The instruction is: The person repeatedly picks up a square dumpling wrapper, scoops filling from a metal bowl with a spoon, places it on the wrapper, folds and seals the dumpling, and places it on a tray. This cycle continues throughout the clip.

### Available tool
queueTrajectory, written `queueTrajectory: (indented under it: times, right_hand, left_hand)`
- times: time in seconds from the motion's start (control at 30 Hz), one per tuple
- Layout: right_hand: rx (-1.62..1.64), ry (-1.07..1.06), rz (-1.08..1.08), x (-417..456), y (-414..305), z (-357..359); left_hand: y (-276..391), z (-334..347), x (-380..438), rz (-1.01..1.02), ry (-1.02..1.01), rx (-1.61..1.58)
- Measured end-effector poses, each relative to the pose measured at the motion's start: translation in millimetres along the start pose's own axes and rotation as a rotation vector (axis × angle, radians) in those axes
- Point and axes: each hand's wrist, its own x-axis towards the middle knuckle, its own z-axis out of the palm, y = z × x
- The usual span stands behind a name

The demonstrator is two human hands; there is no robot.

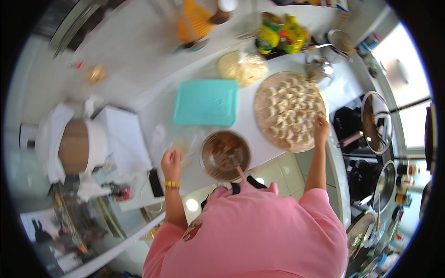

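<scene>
Many pale folded dumplings (pixel 290 107) lie spread over a large round board (pixel 262 118) on the counter. My right hand (pixel 321 127) is at the board's right edge, over the outermost dumplings; its fingertips are too blurred to tell if they hold one. My left hand (pixel 172 158), with a yellow bracelet at the wrist, has curled fingers above the counter, left of a round metal bowl (pixel 205 160). Whether something is between those fingers cannot be told. The bowl holds brown filling (pixel 226 149) and a utensil with a pinkish handle (pixel 240 172).
A turquoise plastic lid or tray (pixel 207 102) lies behind the bowl. Dough under clear plastic (pixel 243 67) sits behind it. A metal kettle (pixel 320 69) adjoins the board's far right. Glass-lidded pans (pixel 376 121) stand on the stove. A black phone-like object (pixel 156 183) lies left.
</scene>
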Motion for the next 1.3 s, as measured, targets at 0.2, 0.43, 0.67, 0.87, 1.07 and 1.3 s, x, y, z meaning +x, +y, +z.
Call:
queueTrajectory:
  times: [0.2,0.43,0.67,0.87,1.07,1.3]
  right_hand:
    - [0.459,-0.271,0.253,-123,-84,9]
    - [0.501,-0.412,0.223,-211,-171,29]
    - [0.313,-0.397,0.150,-271,-199,26]
    - [-0.255,-0.344,-0.371,-303,-242,48]
    - [-0.910,-0.484,-0.559,-312,-216,87]
    - [-0.707,-0.626,-0.320,-297,-225,93]
  left_hand:
    - [-75,-57,51,0.055,0.042,0.413]
    - [-149,-25,89,-0.140,-0.179,0.866]
    - [-110,1,81,-0.563,0.091,0.893]
    - [-135,-7,88,-0.515,-0.015,0.852]
    - [-137,-22,84,-0.157,-0.042,0.536]
    - [-102,-57,62,-0.506,-0.295,-1.134]
